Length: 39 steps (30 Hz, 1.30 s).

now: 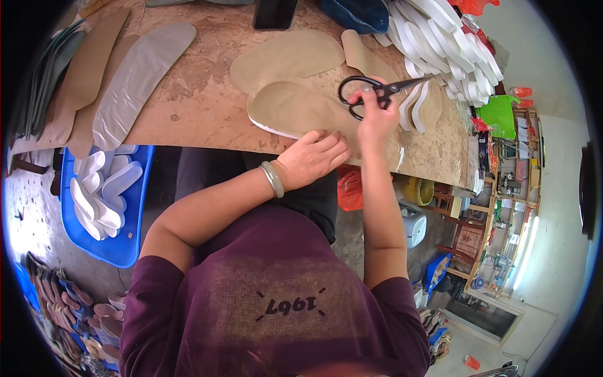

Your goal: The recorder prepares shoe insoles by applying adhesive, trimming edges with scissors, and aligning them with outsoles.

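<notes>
My right hand [379,120] grips black-handled scissors [359,99] above the right part of a beige insole [286,108]; their dark blades [408,85] point right. The insole lies on the worktable near its front edge, and its white underside shows along the near rim. My left hand [317,154] holds the insole's near edge with bent fingers, and part of the edge is hidden beneath them. A flat beige insole-shaped sheet [289,55] lies just behind. Right of the scissors are a few white-and-beige pieces [418,112].
A pile of white insoles [440,44] fills the table's back right, beside a blue container [358,16]. A phone [275,14] lies at the back. Brown and silvery sole-shaped sheets [141,78] lie left. Below the table's left stands a blue bin [116,251] with white pieces.
</notes>
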{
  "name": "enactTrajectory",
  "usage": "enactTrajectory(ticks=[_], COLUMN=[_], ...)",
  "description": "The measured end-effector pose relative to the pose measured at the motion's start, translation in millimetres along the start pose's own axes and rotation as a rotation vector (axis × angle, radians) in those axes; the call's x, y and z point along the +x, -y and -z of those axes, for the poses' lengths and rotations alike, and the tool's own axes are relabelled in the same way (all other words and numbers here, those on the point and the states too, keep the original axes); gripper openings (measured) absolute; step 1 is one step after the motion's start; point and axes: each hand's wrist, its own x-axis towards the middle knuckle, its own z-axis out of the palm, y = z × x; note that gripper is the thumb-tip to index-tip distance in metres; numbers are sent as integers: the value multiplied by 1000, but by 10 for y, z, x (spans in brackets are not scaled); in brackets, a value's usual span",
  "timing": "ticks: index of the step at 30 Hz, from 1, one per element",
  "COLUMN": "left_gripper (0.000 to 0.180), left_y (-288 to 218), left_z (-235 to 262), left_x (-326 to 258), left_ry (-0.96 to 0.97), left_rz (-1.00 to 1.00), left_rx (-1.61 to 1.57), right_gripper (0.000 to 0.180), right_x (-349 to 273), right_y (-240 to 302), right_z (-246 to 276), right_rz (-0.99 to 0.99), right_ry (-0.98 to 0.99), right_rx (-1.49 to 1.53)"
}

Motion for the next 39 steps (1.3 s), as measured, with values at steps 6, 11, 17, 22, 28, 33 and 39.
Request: enactTrajectory(ticks=[6, 11, 17, 22, 28, 33, 39], left_gripper=[39, 39, 42, 34, 39, 37, 34], left_y=[20, 7, 8, 27, 11, 30, 31], left_z=[-10, -2, -7, -37, -39, -25, -32], left_x=[-29, 13, -36, -20, -15, -17, -11], left_ry=[8, -15, 4, -52, 12, -32, -60], left_rz=[-1, 3, 26, -29, -5, 18, -19], left_rx=[-54, -37, -11, -24, -43, 22, 25], right_gripper=[15, 17, 26, 17, 20, 22, 17], right_x=[-12, 64, 150, 41, 241, 167, -35], right_y=[270, 122, 102, 284, 273, 255, 172], right_z=[-40, -190, -64, -80, -314, -39, 63], right_rz=[512, 275, -176, 364, 35, -138, 259], right_ry=[372, 270, 104, 416, 342, 124, 319], right_rx=[-490, -365, 326, -503, -238, 110, -414])
